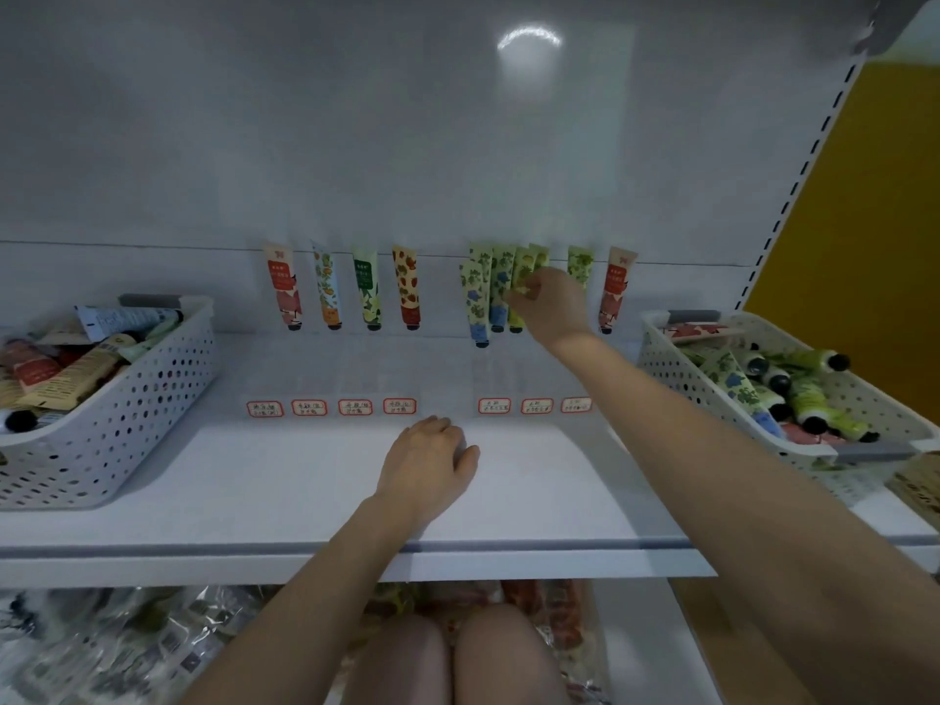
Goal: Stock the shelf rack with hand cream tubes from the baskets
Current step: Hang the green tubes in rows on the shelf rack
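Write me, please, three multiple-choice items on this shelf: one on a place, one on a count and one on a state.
1. Where is the left hand?
A. On the bare shelf
B. Inside the left basket
C. On the row of tubes

2. How many tubes stand in the left group of the row?
A. Two
B. Four
C. Seven

3. What is the right hand doing?
A. Hanging idle in the air
B. Holding a yellow-green tube in the row
C. Digging in the right basket

Answers:
1 A: the hand rests knuckles-up on the white board.
2 B: four tubes stand spaced apart before a wide gap.
3 B: its fingers curl round the tube among the green ones.
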